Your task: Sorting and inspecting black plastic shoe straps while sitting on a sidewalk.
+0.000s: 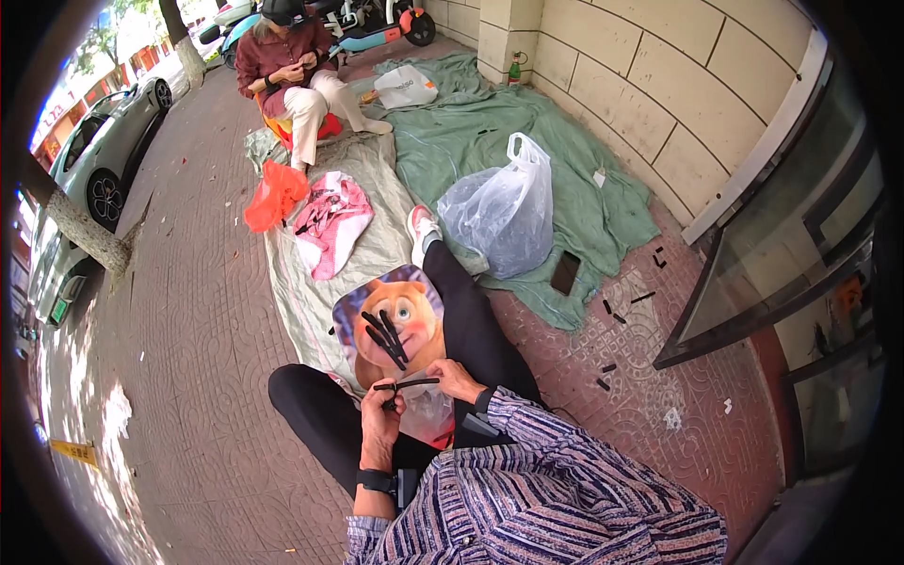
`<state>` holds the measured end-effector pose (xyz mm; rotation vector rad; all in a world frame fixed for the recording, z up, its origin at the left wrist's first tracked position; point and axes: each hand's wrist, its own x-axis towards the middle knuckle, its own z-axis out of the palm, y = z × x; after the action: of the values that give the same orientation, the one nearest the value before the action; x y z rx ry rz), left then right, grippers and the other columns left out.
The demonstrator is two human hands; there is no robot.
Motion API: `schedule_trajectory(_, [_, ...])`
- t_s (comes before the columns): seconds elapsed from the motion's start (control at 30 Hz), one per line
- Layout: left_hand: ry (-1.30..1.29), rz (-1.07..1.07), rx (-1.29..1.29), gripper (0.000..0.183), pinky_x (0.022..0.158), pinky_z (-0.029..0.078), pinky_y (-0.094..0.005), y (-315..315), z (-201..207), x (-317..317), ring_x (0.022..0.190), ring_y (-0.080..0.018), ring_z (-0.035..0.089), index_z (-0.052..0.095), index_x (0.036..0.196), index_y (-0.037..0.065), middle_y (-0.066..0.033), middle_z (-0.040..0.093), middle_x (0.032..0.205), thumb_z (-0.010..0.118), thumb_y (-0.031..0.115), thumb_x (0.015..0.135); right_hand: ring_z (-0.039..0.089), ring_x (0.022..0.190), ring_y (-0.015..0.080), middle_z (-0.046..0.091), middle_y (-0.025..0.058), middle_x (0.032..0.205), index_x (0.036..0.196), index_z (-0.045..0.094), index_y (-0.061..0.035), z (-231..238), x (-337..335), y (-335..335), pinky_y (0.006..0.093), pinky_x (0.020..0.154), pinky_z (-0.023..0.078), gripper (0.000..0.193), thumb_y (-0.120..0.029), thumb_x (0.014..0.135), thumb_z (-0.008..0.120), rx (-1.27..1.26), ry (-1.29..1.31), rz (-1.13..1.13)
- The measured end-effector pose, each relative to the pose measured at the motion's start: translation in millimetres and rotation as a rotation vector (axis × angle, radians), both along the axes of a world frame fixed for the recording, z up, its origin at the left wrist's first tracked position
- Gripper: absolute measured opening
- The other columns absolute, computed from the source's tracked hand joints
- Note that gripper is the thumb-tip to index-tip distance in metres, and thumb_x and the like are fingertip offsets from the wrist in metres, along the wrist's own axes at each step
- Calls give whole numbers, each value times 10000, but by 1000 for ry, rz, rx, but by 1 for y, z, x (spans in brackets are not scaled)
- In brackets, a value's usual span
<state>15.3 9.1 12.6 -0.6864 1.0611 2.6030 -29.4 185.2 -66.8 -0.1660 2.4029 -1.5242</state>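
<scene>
Between my two hands stretches a thin black strip [416, 383], held just above my lap. The fingers of my left hand [381, 414] are closed around its left end. Something dark also shows in that grip, too small to make out. My right hand [459, 381] pinches the strip's other end. Just beyond them, a mat with a cartoon face [419, 320] lies between my legs. Several similar black strips [384, 337] rest side by side on it. Under my hands is a clear plastic bag [431, 414], partly hidden by them.
A large translucent plastic bag [504, 212] and a phone [565, 273] lie on green cloth [603, 212] to the right. Short black pieces [614, 313] are scattered on the paving. Ahead are a pink cloth [334, 226], a red bag [275, 196] and a seated person [292, 80]. A glass door [772, 254] stands right.
</scene>
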Motion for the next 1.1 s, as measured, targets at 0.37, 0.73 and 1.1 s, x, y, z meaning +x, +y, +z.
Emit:
schedule_trajectory(0.37, [-64,-19,-5,230,519,401,-254,3,-5,-5,570,-155,472,525,933,1,-103,531,715,466,-2,710,613,780,246,621,164,800,850,576,42,-9,-4,3,323,682,478,181,33,685,503,16,15,2])
schedule_trajectory(0.73, [-105,35,14,228,505,383,-254,9,-20,-15,568,-155,460,506,931,36,-80,504,715,483,53,705,589,764,195,609,125,852,915,573,27,-9,-7,4,286,623,489,245,56,702,456,-104,-101,-85])
schedule_trajectory(1.1, [-56,106,-17,164,467,385,-230,13,-21,-17,506,-134,473,551,863,-4,-73,524,652,461,28,730,576,749,168,578,104,870,984,516,19,8,-13,6,248,593,469,197,-109,835,500,-626,-580,-171])
